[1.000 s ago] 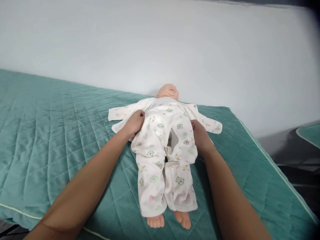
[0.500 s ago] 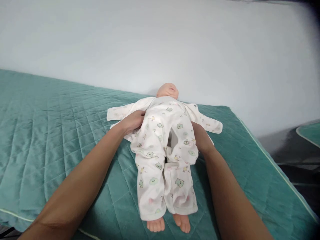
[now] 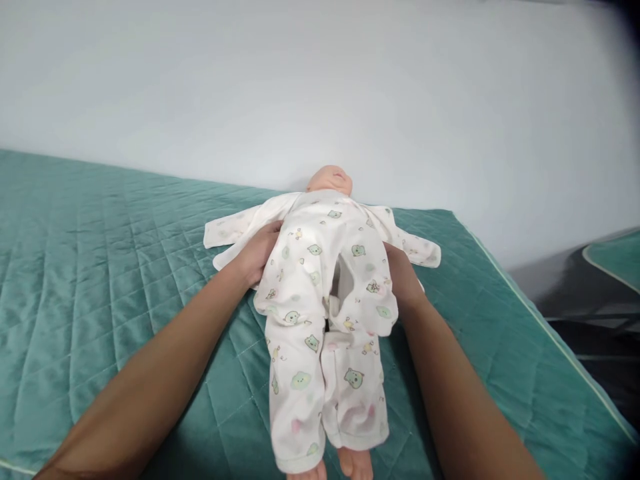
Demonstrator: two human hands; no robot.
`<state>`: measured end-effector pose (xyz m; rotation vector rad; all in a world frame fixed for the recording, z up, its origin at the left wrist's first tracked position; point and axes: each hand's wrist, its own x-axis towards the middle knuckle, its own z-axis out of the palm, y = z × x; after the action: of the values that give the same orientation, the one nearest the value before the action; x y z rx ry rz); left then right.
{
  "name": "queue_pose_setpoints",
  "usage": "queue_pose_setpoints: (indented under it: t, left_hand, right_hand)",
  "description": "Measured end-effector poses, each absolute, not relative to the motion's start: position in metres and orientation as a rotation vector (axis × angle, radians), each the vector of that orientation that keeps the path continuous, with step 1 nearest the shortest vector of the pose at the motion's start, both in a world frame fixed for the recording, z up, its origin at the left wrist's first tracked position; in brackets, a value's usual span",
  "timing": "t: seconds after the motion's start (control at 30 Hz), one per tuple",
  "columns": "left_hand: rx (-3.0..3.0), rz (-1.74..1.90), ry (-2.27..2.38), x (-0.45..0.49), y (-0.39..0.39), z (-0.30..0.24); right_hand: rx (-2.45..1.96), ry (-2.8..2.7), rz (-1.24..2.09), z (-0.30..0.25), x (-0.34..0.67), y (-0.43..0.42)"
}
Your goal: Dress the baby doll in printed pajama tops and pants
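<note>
At the near side, the toes of the doll's feet (image 3: 356, 462) poke out of the cuffs of white trousers (image 3: 300, 380) printed with little green bears. Two bare forearms come in on either side of the legs, reaching over a green quilted cover (image 3: 200, 420). Farther up, the trousers gape at the crotch, a grey gap showing through. The left hand (image 3: 261, 253) sits against one side of the hips, its fingertips tucked out of sight behind the cloth; I can't tell whether they pinch it. The right hand (image 3: 403, 273) mirrors it on the other side, most of its fingers hidden too, so I can't make out its grip either. Beyond them a white top (image 3: 230, 228) lies under the trousers, its sleeves stretched out to both sides. The trousers' waist reaches almost to the chin of the doll (image 3: 330, 180), which lies face up on the cover, head near a pale wall (image 3: 320, 80).
</note>
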<state>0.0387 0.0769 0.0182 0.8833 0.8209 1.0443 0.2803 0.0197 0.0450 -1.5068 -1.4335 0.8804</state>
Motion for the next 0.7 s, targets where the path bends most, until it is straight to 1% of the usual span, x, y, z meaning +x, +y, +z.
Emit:
queue_pose_setpoints:
  t: [0.13, 0.2, 0.43, 0.7]
  left_hand:
    - [0.859, 1.072, 0.794, 0.038, 0.074, 0.019]
    - [0.816, 1.066, 0.787, 0.04, 0.072, 0.021]
    - [0.744, 0.964, 0.789, 0.046, 0.07, 0.031]
    - [0.785, 1.02, 0.851, 0.045, 0.069, 0.031]
  right_hand:
    - [-1.377, -1.19, 1.129, 0.032, 0.28, 0.026]
    - [-1.343, -1.138, 1.185, 0.029, 0.279, 0.028]
    - [-1.457, -1.202, 1.131, 0.036, 0.275, 0.027]
    - [-1.421, -1.296, 1.081, 0.027, 0.284, 0.032]
